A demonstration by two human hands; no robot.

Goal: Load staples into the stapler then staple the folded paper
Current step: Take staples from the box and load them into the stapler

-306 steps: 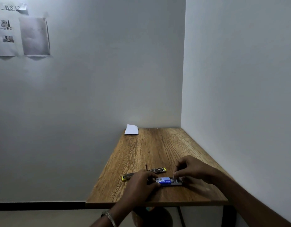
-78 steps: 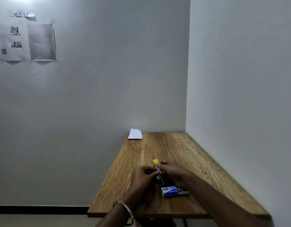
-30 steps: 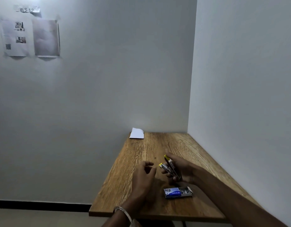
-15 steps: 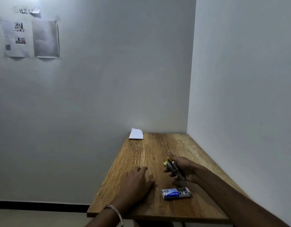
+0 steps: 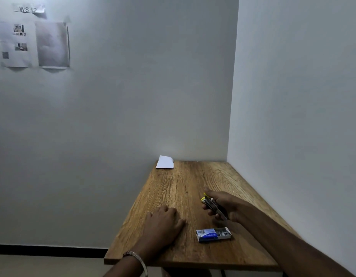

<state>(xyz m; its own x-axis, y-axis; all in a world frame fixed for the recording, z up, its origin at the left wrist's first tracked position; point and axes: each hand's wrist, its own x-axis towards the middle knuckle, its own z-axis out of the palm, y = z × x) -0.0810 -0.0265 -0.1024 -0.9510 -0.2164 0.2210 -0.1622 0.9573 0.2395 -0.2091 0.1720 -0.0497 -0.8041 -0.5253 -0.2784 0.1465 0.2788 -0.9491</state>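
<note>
While clenched in the right hand (image 5: 223,204): stapler (image 5: 213,205), yellow nose up-left, tail toward the wrist; left hand (image 5: 163,222) flat, empty.

1. We are in a bare, office-like workstation corner: plain grey walls (image 5: 133,96) meet behind a small wooden table (image 5: 185,188)
2. A taped "WS 12" label (image 5: 29,9) and printed sheets (image 5: 33,44) mark it as a numbered station

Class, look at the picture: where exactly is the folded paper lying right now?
The folded paper lies at the table's far left corner, against the back wall, well beyond both hands and the staple box.
</note>
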